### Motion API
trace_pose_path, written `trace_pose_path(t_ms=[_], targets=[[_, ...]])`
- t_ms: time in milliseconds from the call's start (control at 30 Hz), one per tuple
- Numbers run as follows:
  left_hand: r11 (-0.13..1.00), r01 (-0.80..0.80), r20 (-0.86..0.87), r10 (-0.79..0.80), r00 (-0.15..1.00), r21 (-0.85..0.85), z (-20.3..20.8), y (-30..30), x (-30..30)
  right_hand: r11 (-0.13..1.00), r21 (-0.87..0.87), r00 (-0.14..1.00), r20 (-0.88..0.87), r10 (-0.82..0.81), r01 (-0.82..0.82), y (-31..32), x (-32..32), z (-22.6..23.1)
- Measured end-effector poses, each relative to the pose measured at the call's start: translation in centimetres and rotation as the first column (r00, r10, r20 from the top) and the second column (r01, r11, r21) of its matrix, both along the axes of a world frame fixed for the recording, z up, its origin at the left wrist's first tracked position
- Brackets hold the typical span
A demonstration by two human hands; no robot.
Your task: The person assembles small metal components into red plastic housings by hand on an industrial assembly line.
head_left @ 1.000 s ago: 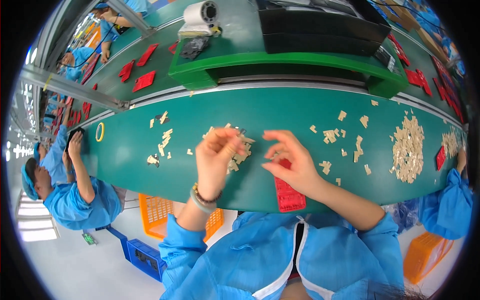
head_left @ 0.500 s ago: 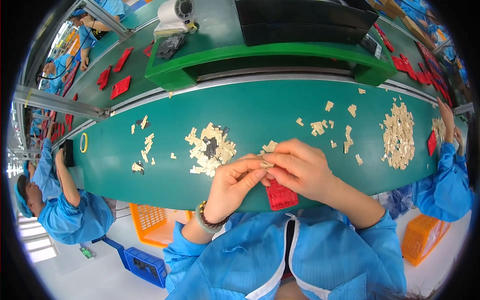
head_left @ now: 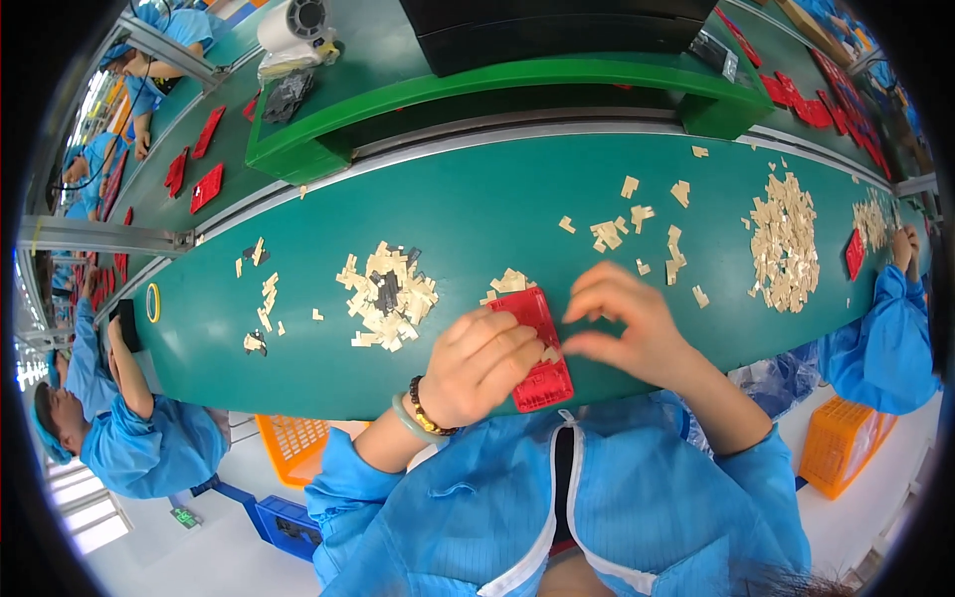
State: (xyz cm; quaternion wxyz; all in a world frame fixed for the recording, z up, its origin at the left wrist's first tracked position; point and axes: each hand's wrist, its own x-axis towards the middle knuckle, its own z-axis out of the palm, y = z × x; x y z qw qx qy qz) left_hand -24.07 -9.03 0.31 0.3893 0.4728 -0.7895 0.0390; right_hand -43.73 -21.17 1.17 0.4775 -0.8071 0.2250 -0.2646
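Head view: a flat red plastic case (head_left: pixel 545 388) lies on a smooth green table (head_left: pixel 477 199), an orange plastic basket (head_left: pixel 273 453) lower left of it. The left hand (head_left: pixel 480 363) curls over the case, grip hidden; just right, the right hand (head_left: pixel 634 323) spreads its fingers, seemingly empty.

A white cylindrical roll (head_left: pixel 280 29) lies in the upper left. An orange plastic basket (head_left: pixel 828 448) stands at lower right.
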Motion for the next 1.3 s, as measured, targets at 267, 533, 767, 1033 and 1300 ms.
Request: trace_pose_path(t_ms=[267, 533, 767, 1033, 1300], targets=[[0.981, -0.096, 0.158, 0.123, 0.980, -0.169, 0.6, 0.1, -0.9, 0.937, -0.258, 0.970, -0.011, 0.242, -0.237, 0.4, 1.5, 0.6], [0.944, -0.192, 0.016, 0.195, 0.981, 0.269, 1.3, 0.0, 0.1, 0.813, -0.581, 0.956, -0.260, -0.137, -0.042, 1.1, 0.2, -0.4], [0.884, -0.261, -0.377, 0.410, 0.831, 0.387, 1.3, 0.9, 0.6, 0.554, -0.829, 0.998, 0.051, -0.048, 0.069, 2.3, 5.2, 0.3], [0.909, -0.284, 0.084, 0.271, 0.959, 0.305, -3.8, 3.8, -2.3, 0.877, 0.469, 0.978, -0.210, -0.003, 0.103, 0.9, 4.7, -4.3], [0.890, -0.316, 0.123, 0.291, 0.949, 0.329, -4.6, 3.8, -2.3, 0.944, 0.286, 0.955, -0.285, -0.077, 0.162, 1.1, 5.4, -4.4]])
